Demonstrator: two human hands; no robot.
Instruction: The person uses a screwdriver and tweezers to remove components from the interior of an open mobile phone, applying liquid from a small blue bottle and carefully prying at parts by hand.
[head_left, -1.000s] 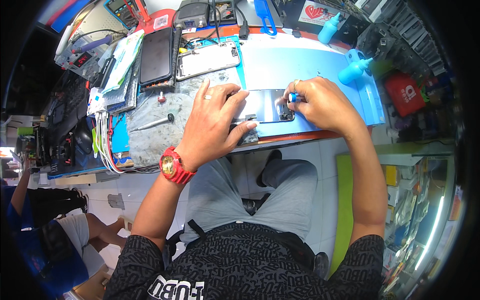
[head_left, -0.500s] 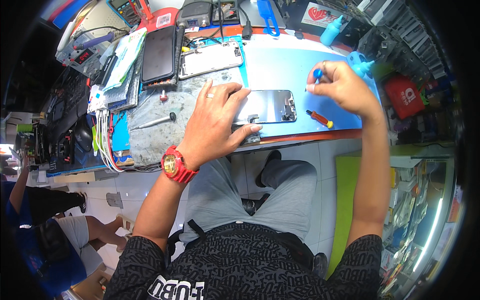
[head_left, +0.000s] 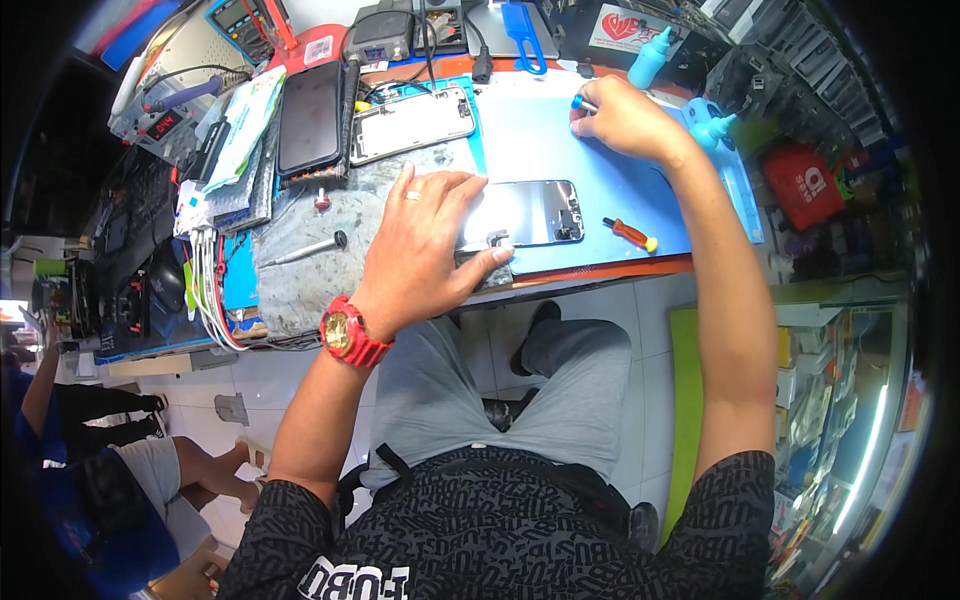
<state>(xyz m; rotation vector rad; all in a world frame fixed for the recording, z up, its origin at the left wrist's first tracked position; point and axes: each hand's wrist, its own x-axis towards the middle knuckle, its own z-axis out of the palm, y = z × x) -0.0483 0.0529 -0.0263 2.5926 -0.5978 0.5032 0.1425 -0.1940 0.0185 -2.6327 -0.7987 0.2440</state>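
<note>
A phone display panel [head_left: 535, 212], its shiny silver back facing up, lies on the blue mat [head_left: 620, 190]. My left hand [head_left: 425, 230] grips the panel's left end, thumb along the near edge and fingers by the far edge. Over the far part of the mat, my right hand [head_left: 625, 118] pinches a small screwdriver with a blue end cap [head_left: 583, 104]; its tip is hidden by the fingers. A short orange-and-yellow screwdriver [head_left: 630, 234] rests right of the panel.
Behind my left hand lie a white phone frame [head_left: 413, 124] and a dark phone [head_left: 310, 118]. A metal pen-like tool [head_left: 303, 248] is on the stained grey mat [head_left: 355, 200]. Light-blue bottles [head_left: 652, 58] stand at the far right. Cables [head_left: 207, 290] hang over the front edge.
My right hand has moved away from me and a little left, carrying the blue-capped screwdriver. The left hand stays on the panel; the whole view has shifted slightly.
</note>
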